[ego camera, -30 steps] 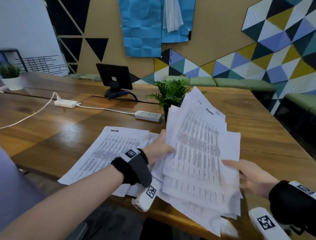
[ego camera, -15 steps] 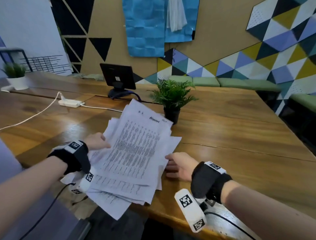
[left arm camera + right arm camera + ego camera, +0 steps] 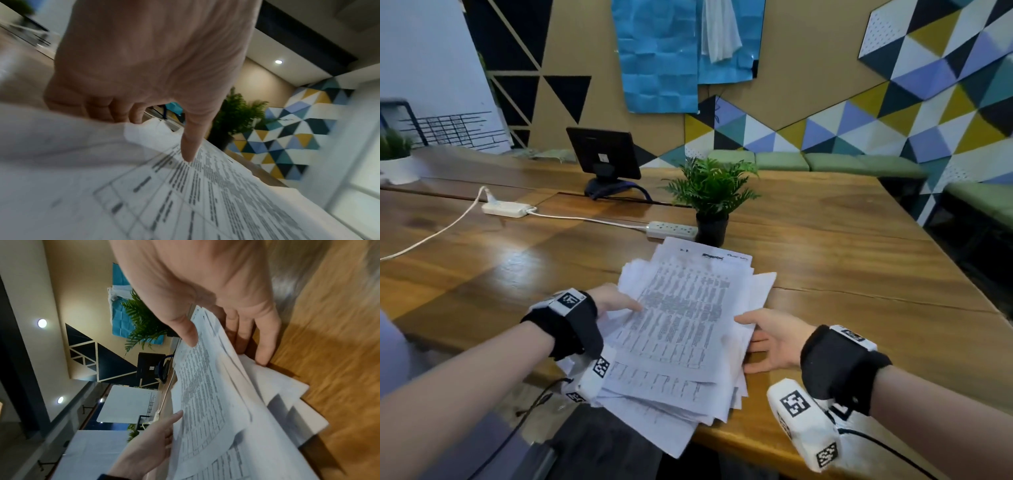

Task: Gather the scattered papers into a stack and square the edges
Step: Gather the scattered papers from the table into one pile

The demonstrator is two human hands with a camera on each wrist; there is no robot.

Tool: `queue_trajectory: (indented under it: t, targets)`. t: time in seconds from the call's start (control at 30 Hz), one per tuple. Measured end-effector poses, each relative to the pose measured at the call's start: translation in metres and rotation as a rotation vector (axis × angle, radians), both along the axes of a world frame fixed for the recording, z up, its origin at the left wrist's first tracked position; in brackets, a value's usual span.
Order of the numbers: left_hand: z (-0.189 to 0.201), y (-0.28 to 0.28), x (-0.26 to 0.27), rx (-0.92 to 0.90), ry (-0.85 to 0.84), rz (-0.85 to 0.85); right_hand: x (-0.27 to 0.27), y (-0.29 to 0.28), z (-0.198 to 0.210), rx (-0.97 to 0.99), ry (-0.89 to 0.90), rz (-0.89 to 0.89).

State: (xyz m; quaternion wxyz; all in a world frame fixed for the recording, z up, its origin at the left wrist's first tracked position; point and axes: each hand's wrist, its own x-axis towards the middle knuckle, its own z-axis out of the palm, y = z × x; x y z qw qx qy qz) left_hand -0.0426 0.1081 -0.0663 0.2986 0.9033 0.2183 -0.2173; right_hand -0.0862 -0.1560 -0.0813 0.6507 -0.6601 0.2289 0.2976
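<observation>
A ragged pile of printed papers (image 3: 678, 325) lies on the wooden table (image 3: 859, 257), its sheets fanned out at odd angles and its near end hanging over the front edge. My left hand (image 3: 619, 301) holds the pile's left side. In the left wrist view the thumb (image 3: 188, 151) presses on the top sheet (image 3: 205, 194) and the fingers curl behind the edge. My right hand (image 3: 753, 339) holds the right side. In the right wrist view its thumb (image 3: 190, 335) lies on the papers (image 3: 205, 402) and its fingers (image 3: 265, 353) reach under them.
A potted fern (image 3: 710, 195) stands just beyond the pile, with a white power strip (image 3: 671, 229) beside it. Another strip (image 3: 505, 209) and cable lie farther left. A small monitor (image 3: 604, 154) stands at the back. Green benches (image 3: 825, 161) line the patterned wall.
The bundle, held up at the right a second ago, has come down and left onto the loose sheets. Both hands now hold the merged pile by its sides.
</observation>
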Motion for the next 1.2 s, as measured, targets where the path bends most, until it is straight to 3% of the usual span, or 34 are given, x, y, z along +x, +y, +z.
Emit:
queue_trajectory:
  t: [0.13,0.2,0.27,0.37,0.43,0.53,0.67,0.87,1.0,1.07,1.2]
  targets:
    - [-0.015,-0.050,-0.002,-0.232,0.014,-0.010,-0.006,-0.038,-0.003,-0.091,0.000,-0.055]
    - [-0.031,-0.068,0.012,-0.239,-0.003,-0.072,-0.008,-0.059,-0.005,-0.136,-0.019,-0.072]
    - [-0.073,-0.081,0.050,-0.202,-0.036,-0.149,-0.008,-0.077,-0.005,-0.171,-0.040,-0.096]
    - [-0.043,-0.129,0.021,-0.184,-0.099,-0.282,-0.014,-0.102,-0.001,-0.199,-0.076,-0.147]
    - [-0.027,-0.153,0.004,-0.032,-0.126,-0.321,-0.018,-0.117,-0.005,-0.232,-0.081,-0.146]
    - [-0.025,-0.171,0.003,0.024,-0.156,-0.289,-0.018,-0.131,-0.009,-0.280,-0.032,-0.144]
    - [-0.018,-0.176,0.017,-0.065,-0.137,-0.301,-0.018,-0.137,-0.006,-0.155,-0.047,-0.178]
    - [0.003,-0.175,0.023,-0.372,-0.035,-0.223,-0.016,-0.133,-0.002,-0.097,-0.076,-0.257]
    - [0.012,-0.183,0.012,-0.495,-0.233,-0.187,-0.011,-0.140,-0.012,-0.217,-0.105,-0.255]
    - [0.018,-0.185,0.005,-0.576,-0.379,-0.266,-0.016,-0.147,-0.014,-0.242,-0.129,-0.278]
    - [0.045,-0.182,-0.004,-0.675,-0.694,-0.450,-0.021,-0.166,0.009,-0.025,-0.207,-0.266]
